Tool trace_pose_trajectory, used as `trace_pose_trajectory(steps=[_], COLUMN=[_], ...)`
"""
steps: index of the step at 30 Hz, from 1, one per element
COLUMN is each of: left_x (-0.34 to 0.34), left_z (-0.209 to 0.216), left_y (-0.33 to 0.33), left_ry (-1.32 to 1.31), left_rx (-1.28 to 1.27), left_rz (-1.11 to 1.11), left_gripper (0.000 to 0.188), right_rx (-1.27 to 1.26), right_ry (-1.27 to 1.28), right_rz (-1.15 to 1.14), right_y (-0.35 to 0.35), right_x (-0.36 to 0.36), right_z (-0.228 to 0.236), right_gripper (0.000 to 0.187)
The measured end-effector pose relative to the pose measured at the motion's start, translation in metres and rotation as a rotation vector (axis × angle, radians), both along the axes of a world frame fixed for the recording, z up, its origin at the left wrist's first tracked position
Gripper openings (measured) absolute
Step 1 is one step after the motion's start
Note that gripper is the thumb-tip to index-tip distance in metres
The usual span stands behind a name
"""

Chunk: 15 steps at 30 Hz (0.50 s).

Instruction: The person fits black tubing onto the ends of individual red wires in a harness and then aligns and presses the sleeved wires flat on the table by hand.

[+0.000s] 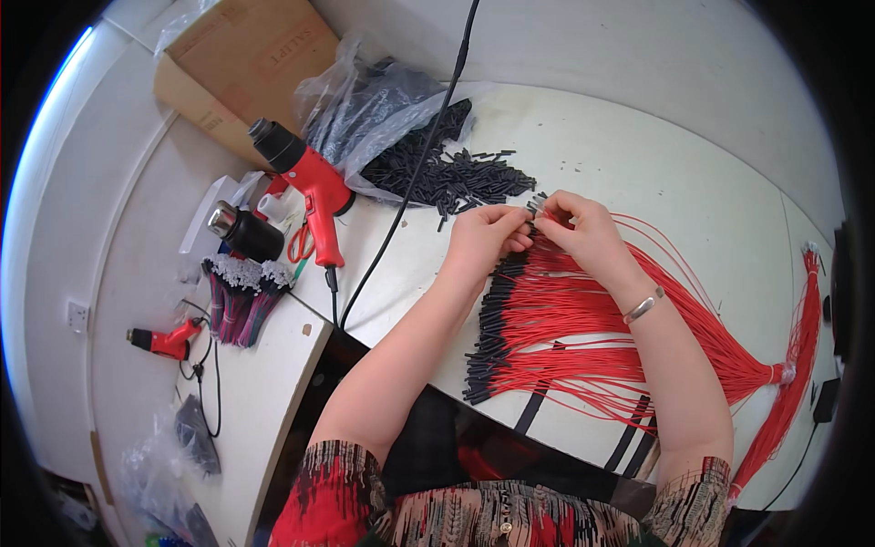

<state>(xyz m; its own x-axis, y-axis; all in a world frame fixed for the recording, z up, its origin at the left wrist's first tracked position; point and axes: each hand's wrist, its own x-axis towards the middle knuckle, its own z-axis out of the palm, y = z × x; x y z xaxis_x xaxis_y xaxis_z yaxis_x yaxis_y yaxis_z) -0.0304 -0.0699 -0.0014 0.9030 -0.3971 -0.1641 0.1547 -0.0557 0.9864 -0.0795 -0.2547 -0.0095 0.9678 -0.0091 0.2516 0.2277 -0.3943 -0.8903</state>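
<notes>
My left hand (495, 230) and my right hand (580, 235) meet fingertip to fingertip over the far end of a fan of red wires (583, 310). The left fingers pinch a small black heat-shrink tube, mostly hidden by the fingertips. In the right fingers is the end of a red wire, of which only a short bit shows. Black sleeves (492, 337) sit on the wire ends in a slanting row below my hands. To the right the wires gather into a tied bundle (775, 373). Just beyond my left hand lies a heap of loose black tubes (483, 178).
A clear plastic bag (365, 109) spills the tubes beside a cardboard box (246, 64). A red heat gun (314, 187) stands at left, its black cable crossing the view. Another red wire bundle (797, 337) lies far right. A second heat gun (169, 341) is on the left table.
</notes>
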Motion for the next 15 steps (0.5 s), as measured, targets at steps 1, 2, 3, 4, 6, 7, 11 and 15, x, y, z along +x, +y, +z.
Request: trace_pose_trajectory(steps=[1,2,3,4,6,7,11,15], left_x=[0.001,0.003,0.005,0.008,0.011,0.012,0.01,0.009], left_z=[-0.002,-0.004,-0.006,-0.008,-0.01,-0.01,-0.013,-0.008], left_y=[0.002,0.004,0.006,0.008,0.01,0.011,0.008,0.007], left_ry=[0.063,0.127,0.126,0.195,0.264,0.265,0.268,0.268], left_rx=[-0.067,-0.133,-0.133,-0.243,-0.352,-0.347,-0.322,-0.303], left_rz=[0.031,0.062,0.06,0.021,-0.017,-0.049,-0.1,-0.107], left_gripper=[0.023,0.026,0.026,0.029,0.033,0.035,0.035,0.034], right_rx=[0.028,0.056,0.056,0.038,0.022,0.029,0.038,0.059], right_ry=[-0.018,-0.036,-0.037,-0.019,-0.001,0.014,0.042,0.047], right_rz=[-0.02,-0.041,-0.042,-0.032,-0.021,-0.018,0.004,0.011], right_y=[0.0,-0.001,-0.002,-0.004,-0.004,-0.003,-0.003,-0.005], right_x=[0.0,0.001,0.002,0.003,0.003,0.003,0.002,0.005], right_z=[0.001,0.002,0.001,-0.002,-0.002,-0.002,-0.002,-0.006], right_gripper=[0.015,0.015,0.015,0.015,0.015,0.016,0.018,0.019])
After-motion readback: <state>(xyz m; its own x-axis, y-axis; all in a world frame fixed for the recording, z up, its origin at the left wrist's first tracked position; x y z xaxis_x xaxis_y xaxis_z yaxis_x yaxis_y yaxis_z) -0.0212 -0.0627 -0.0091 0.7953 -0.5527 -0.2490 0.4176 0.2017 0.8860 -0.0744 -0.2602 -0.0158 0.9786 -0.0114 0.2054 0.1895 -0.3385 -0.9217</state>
